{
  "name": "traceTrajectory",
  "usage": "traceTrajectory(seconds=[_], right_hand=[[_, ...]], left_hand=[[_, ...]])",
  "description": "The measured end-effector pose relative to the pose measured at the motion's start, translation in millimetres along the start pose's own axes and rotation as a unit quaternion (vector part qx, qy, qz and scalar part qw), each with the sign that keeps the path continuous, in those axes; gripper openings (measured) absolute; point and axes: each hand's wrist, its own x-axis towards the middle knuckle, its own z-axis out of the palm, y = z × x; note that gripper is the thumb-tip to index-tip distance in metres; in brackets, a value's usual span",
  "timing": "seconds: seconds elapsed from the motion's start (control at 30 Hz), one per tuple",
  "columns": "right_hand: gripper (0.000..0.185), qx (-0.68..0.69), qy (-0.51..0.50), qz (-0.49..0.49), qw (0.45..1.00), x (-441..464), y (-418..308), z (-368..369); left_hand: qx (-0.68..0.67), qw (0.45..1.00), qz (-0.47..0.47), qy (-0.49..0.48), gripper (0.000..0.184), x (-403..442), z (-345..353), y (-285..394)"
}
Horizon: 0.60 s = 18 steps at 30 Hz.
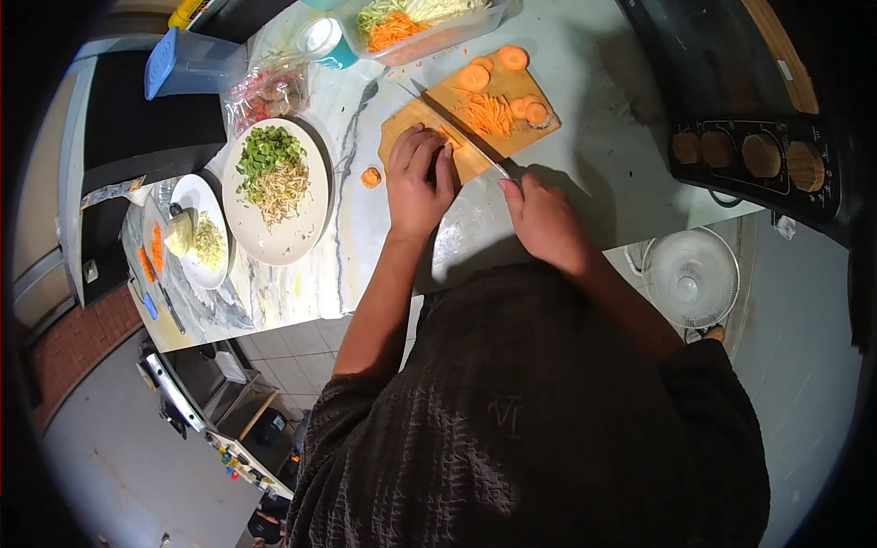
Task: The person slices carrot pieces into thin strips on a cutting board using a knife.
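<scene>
head view: the fingers of the right hand [545, 219] are wrapped around the handle of a knife [461, 134], whose blade runs forward and leftward from them over a cutting board [532, 82]. the fingers of the left hand [418, 187] bend down onto the board, left of the blade; a carrot piece [448, 139] shows between them and the blade, mostly hidden, and i cannot tell how firmly they hold it. ahead of the right fingers lie carrot shreds [484, 116], with carrot slices [472, 78] beyond. left of the left fingers, a carrot stub [370, 177] sits on the desk [365, 265], and farther left a large plate [279, 248] bears sprouts [277, 196].
</scene>
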Motion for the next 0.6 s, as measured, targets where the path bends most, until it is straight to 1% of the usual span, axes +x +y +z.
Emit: traceTrajectory(seconds=[0.03,0.1,0.23,0.3,0.6], right_hand=[[0.044,0.0,0.0,-0.001,1.0,1.0,0.3,-2.3],[0.046,0.01,-0.03,0.025,0.999,4.2,-0.7,-8.7],[0.047,0.015,-0.028,0.036,0.999,6.0,-1.3,-14.7],[0.047,0.034,-0.032,0.022,0.999,5.9,0.8,-14.7],[0.045,0.051,-0.041,0.021,0.998,6.1,0.6,-17.7]], left_hand=[[0.001,1.0,0.0,0.001,0.009,0.1,0.4,0.5],[0.006,1.0,-0.005,-0.001,0.009,1.0,1.2,1.9],[0.009,1.0,-0.005,0.002,0.01,2.6,2.1,5.7],[0.008,1.0,-0.006,0.0,0.011,1.8,1.5,3.5],[-0.01,1.0,-0.006,-0.008,0.008,1.4,-0.8,2.5]])
